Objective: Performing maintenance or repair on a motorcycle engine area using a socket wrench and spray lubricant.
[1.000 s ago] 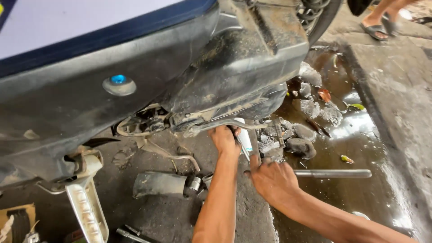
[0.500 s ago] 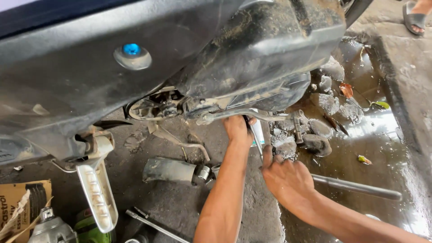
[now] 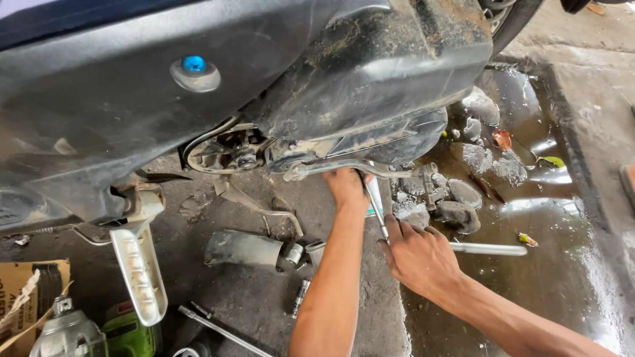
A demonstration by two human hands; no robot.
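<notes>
Ratchet wrench (image 3: 377,205) now gripped lower by right hand (image 3: 420,254); left hand (image 3: 347,188) still pressing its head under scooter.

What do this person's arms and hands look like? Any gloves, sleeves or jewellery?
Both arms are bare as far as the picture shows: no sleeves in view. The left hand and the right hand wear no gloves, and no watch, bracelet or ring shows on them. The forearms are slim and come in from the bottom edge. The fingers look a little grimy.
</notes>
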